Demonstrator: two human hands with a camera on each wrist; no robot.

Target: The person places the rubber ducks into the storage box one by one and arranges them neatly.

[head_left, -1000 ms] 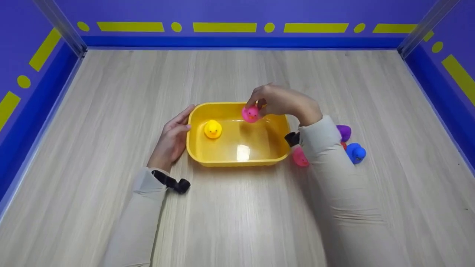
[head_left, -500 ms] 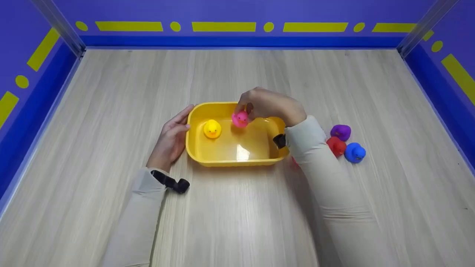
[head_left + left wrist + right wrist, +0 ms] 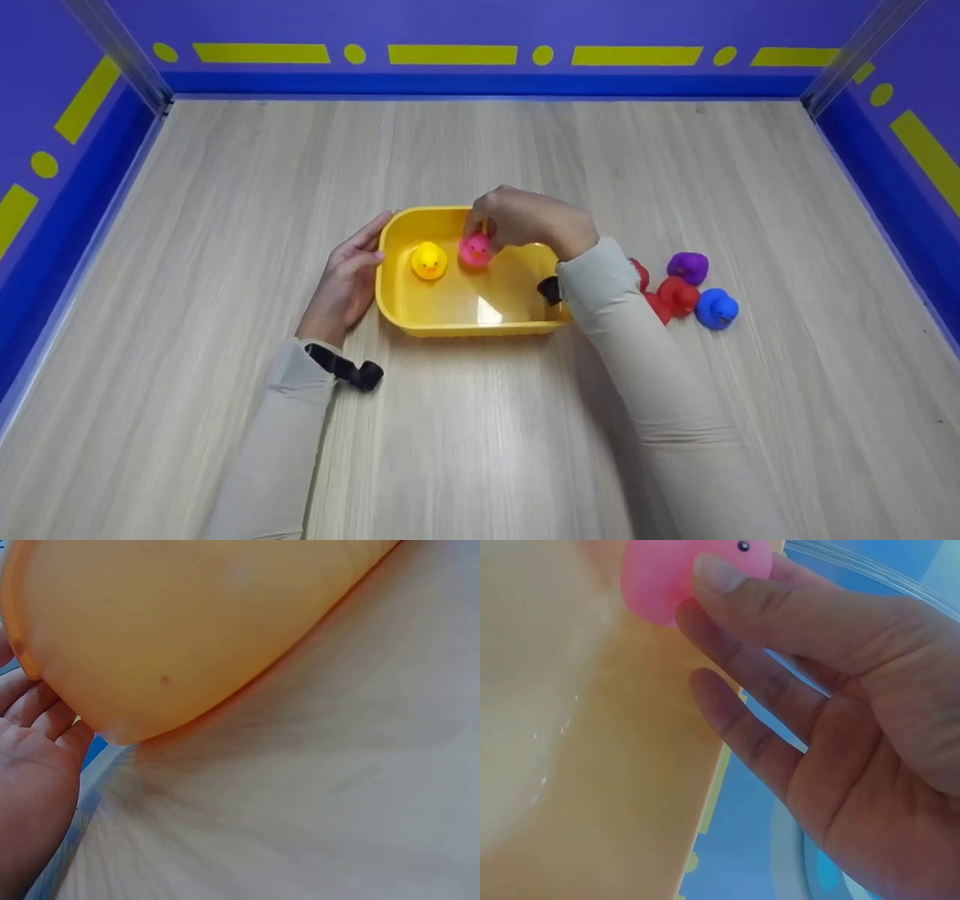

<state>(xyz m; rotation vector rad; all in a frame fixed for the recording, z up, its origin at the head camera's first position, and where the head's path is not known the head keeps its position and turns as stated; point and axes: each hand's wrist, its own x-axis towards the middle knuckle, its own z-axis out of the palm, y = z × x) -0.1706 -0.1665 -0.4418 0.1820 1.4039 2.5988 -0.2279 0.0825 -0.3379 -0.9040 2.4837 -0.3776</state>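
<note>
A yellow plastic tub stands mid-table in the head view. My left hand rests against its left end, the thumb at the rim and fairly straight fingers along the outer wall. In the left wrist view the fingertips touch the tub from outside. My right hand reaches in over the far right part of the rim and pinches a pink rubber duck low inside the tub. The right wrist view has the thumb and fingers on the duck. Beside it inside sits a yellow rubber duck.
Right of the tub lie a purple duck, a red duck and a blue duck. More red shapes there are partly hidden by my right sleeve. Blue walls enclose the table's back and sides.
My right hand has carried the pink duck left and lower into the tub, close to the yellow duck. More of the ducks at right now show. The left hand stays at the tub.
</note>
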